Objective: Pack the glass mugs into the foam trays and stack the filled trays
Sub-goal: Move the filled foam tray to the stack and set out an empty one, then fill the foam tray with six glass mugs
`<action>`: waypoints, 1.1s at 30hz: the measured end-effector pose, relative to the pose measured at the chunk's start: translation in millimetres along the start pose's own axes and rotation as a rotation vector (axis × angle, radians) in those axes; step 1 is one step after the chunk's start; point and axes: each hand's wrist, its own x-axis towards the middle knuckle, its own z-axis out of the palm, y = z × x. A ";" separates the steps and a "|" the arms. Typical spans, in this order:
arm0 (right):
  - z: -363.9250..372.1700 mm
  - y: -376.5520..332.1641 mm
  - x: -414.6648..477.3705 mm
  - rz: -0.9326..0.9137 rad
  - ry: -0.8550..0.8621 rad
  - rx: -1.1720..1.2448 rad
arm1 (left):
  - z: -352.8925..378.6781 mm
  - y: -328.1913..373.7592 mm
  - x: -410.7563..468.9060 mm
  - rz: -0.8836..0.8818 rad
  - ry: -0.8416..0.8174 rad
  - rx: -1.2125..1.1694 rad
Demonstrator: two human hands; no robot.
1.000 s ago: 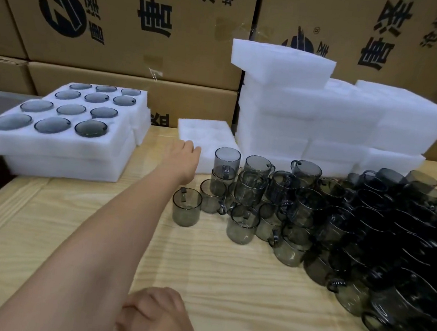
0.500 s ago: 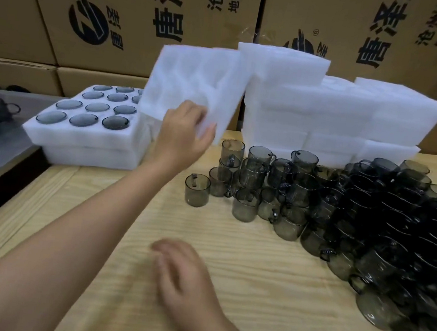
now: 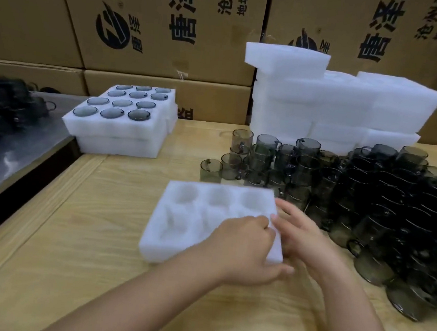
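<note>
An empty white foam tray (image 3: 193, 224) with several round pockets lies flat on the wooden table in front of me. My left hand (image 3: 244, 248) grips its near right corner, fingers curled over the top. My right hand (image 3: 304, 237) rests against the tray's right edge with its fingers spread and holds nothing. A large heap of smoky grey glass mugs (image 3: 369, 196) covers the table to the right, the closest ones just behind the tray. At the back left stands a stack of filled trays (image 3: 119, 131) with mugs in the top pockets.
A tall pile of empty foam trays (image 3: 324, 106) stands behind the mugs. Printed cartons (image 3: 158, 26) wall off the back. A metal surface (image 3: 12, 156) adjoins the table on the left, with more dark mugs (image 3: 4, 107) on it.
My left hand has brought the empty tray from the air at the back down flat onto the table in front of me. My right hand has moved up to the tray's right edge.
</note>
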 end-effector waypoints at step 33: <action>81.3 -52.5 61.2 -0.482 0.075 -1.381 | 57.9 -134.1 -9.3 -0.488 0.572 -1.478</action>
